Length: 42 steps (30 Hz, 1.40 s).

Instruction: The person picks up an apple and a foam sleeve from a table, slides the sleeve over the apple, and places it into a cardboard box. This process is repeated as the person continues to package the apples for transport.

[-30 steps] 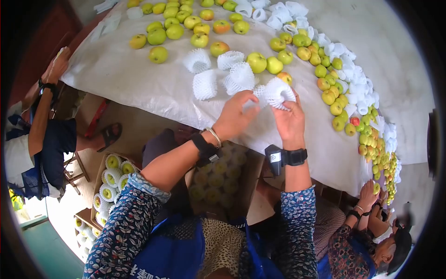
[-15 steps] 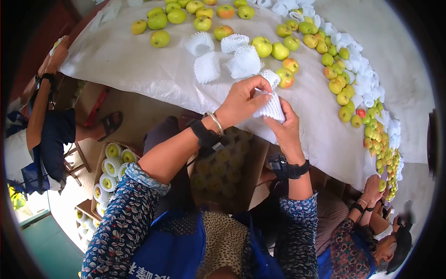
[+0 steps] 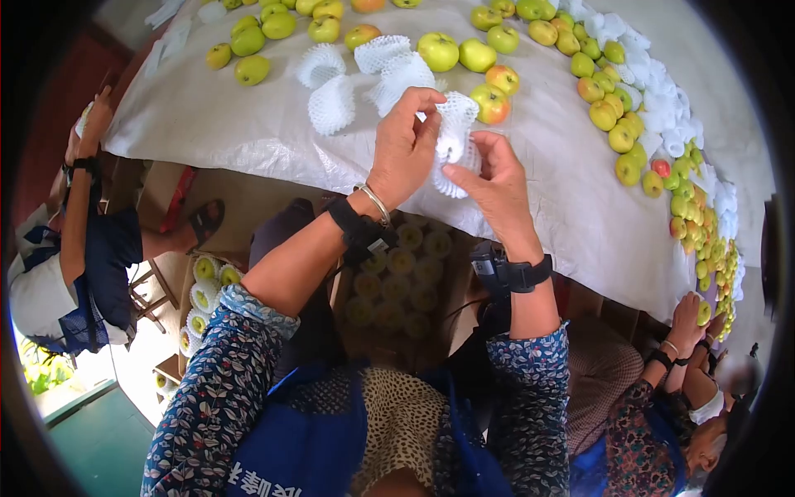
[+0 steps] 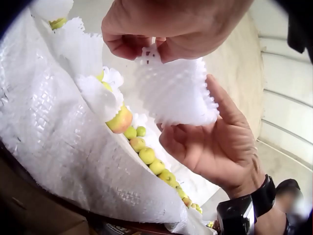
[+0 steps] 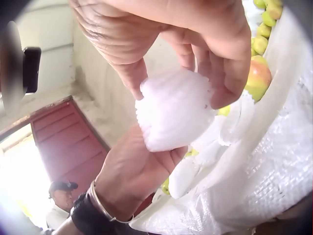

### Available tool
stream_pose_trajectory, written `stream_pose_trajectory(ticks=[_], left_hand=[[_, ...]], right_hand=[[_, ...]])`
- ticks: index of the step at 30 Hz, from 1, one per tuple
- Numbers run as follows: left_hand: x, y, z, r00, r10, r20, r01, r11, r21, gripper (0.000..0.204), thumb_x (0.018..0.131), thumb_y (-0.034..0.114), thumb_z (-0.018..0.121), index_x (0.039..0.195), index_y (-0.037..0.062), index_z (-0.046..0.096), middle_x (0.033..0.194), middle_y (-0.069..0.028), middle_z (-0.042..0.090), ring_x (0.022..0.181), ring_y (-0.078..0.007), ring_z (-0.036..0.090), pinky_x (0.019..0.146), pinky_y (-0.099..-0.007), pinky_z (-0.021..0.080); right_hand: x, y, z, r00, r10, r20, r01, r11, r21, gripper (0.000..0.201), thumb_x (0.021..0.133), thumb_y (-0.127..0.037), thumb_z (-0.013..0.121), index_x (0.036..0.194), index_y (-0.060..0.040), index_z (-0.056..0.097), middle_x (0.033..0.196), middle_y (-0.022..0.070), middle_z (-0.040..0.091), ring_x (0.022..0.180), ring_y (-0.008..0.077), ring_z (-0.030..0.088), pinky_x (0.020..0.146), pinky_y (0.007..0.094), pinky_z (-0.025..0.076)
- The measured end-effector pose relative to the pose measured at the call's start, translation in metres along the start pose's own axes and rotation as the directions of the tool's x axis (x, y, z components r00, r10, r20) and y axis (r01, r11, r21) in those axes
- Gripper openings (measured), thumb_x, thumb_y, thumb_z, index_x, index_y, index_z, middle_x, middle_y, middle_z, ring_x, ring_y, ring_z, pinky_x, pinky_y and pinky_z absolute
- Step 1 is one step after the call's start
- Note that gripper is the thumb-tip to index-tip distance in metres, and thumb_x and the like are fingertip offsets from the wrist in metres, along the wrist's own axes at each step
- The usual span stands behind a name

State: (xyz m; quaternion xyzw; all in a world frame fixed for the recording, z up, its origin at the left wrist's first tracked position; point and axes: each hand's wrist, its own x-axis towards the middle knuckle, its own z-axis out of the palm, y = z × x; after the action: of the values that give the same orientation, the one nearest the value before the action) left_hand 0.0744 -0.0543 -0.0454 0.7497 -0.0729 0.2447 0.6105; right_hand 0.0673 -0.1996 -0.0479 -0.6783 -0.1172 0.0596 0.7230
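Both hands lifted off the table, left hand [image 3: 403, 149] and right hand [image 3: 489, 186] pinching the foam net [image 3: 454, 141] open, apple [image 3: 490, 103] needed next.

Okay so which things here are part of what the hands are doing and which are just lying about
In hand:
- foam net sleeve, pinched by the left hand and right hand
- red-green apple just beyond it

Lying about:
- spare foam sleeves
- green apples at the far end of the white table cover
- box of wrapped apples on the floor

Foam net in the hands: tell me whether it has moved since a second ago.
Yes. The foam net has been lifted off the table sheet and now hangs between both hands, nearer the reddish apple.
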Motion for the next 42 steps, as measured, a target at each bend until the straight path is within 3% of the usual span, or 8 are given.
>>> stream_pose_trajectory(ticks=[4, 9, 11, 16, 23, 31, 34, 42], left_hand=[[0.001, -0.004, -0.001, 0.997, 0.074, 0.0, -0.074, 0.996, 0.04, 0.022, 0.083, -0.004, 0.055, 0.102, 0.0065, 0.054, 0.08, 0.003, 0.052, 0.058, -0.0031, 0.037, 0.052, -0.0196, 0.035], [-0.005, 0.005, 0.002, 0.977, -0.064, 0.202, 0.09, 0.988, -0.122, 0.038, 0.077, 0.001, 0.067, 0.111, 0.0077, 0.051, 0.081, 0.004, 0.052, 0.064, -0.0034, 0.043, 0.06, -0.0191, 0.038], [-0.006, 0.009, 0.003, 0.951, -0.103, 0.293, 0.172, 0.96, -0.221, 0.056, 0.07, 0.005, 0.075, 0.118, 0.0082, 0.047, 0.081, 0.0026, 0.054, 0.073, -0.0049, 0.049, 0.068, -0.0194, 0.042], [-0.003, -0.005, -0.001, 0.951, -0.218, 0.219, 0.249, 0.96, -0.129, 0.043, 0.071, 0.001, 0.07, 0.109, 0.0072, 0.052, 0.082, 0.0021, 0.055, 0.076, -0.0065, 0.05, 0.068, -0.0204, 0.043], [0.008, 0.001, -0.014, 1.0, 0.002, 0.008, -0.004, 0.943, 0.333, 0.019, 0.076, -0.004, 0.059, 0.085, 0.0042, 0.044, 0.086, -0.008, 0.059, 0.072, -0.0155, 0.054, 0.062, -0.0267, 0.043], [0.014, -0.012, -0.022, 0.997, 0.053, -0.055, -0.036, 0.963, 0.268, 0.023, 0.077, -0.008, 0.05, 0.092, 0.0042, 0.037, 0.092, -0.0135, 0.06, 0.067, -0.0223, 0.054, 0.06, -0.0325, 0.044], [0.017, -0.016, -0.019, 0.99, 0.118, -0.082, -0.096, 0.969, 0.229, 0.024, 0.076, -0.009, 0.049, 0.092, 0.0044, 0.037, 0.093, -0.0131, 0.061, 0.066, -0.0217, 0.054, 0.058, -0.0301, 0.044], [-0.002, 0.001, -0.005, 0.974, 0.179, 0.138, -0.198, 0.97, 0.138, 0.024, 0.071, -0.007, 0.057, 0.085, 0.005, 0.041, 0.115, -0.0125, 0.055, 0.069, -0.0166, 0.052, 0.058, -0.0251, 0.043]], right_hand=[[0.01, 0.008, -0.001, 0.993, -0.005, -0.116, -0.007, 0.994, -0.108, 0.044, 0.066, -0.015, 0.077, 0.099, -0.0001, 0.051, 0.086, 0.0063, 0.058, 0.076, 0.0128, 0.054, 0.065, 0.0272, 0.045], [0.014, -0.003, -0.01, 0.945, -0.163, -0.284, -0.022, 0.834, -0.552, 0.038, 0.066, -0.017, 0.073, 0.092, -0.0035, 0.049, 0.083, 0.011, 0.059, 0.073, 0.0235, 0.057, 0.066, 0.0337, 0.046], [0.018, -0.009, -0.014, 0.937, -0.2, -0.287, -0.027, 0.777, -0.629, 0.038, 0.066, -0.018, 0.073, 0.092, -0.0046, 0.048, 0.083, 0.0121, 0.059, 0.074, 0.0276, 0.059, 0.067, 0.0357, 0.046], [0.02, -0.006, -0.01, 0.924, -0.304, -0.232, 0.011, 0.627, -0.779, 0.041, 0.067, -0.02, 0.074, 0.092, -0.0062, 0.045, 0.083, 0.0117, 0.059, 0.077, 0.0329, 0.059, 0.066, 0.0392, 0.046], [0.018, -0.01, 0.007, 0.943, -0.294, -0.158, 0.115, 0.729, -0.674, 0.043, 0.064, -0.021, 0.078, 0.089, -0.0056, 0.046, 0.079, 0.0096, 0.057, 0.071, 0.027, 0.056, 0.064, 0.0356, 0.046], [0.017, 0.005, 0.014, 0.998, -0.05, 0.029, 0.053, 0.992, -0.116, 0.034, 0.064, -0.014, 0.078, 0.086, -0.0016, 0.054, 0.075, 0.0022, 0.054, 0.067, 0.0111, 0.051, 0.06, 0.0265, 0.045], [0.019, 0.005, 0.014, 0.991, -0.125, 0.054, 0.133, 0.977, -0.169, 0.033, 0.064, -0.012, 0.077, 0.087, -0.0015, 0.054, 0.076, 0.0036, 0.055, 0.066, 0.0118, 0.051, 0.06, 0.0261, 0.045], [0.032, -0.01, -0.018, 0.872, -0.364, -0.326, 0.164, 0.847, -0.506, 0.025, 0.068, 0.007, 0.067, 0.082, -0.003, 0.048, 0.109, 0.0101, 0.06, 0.071, 0.0139, 0.058, 0.06, 0.0262, 0.047]])
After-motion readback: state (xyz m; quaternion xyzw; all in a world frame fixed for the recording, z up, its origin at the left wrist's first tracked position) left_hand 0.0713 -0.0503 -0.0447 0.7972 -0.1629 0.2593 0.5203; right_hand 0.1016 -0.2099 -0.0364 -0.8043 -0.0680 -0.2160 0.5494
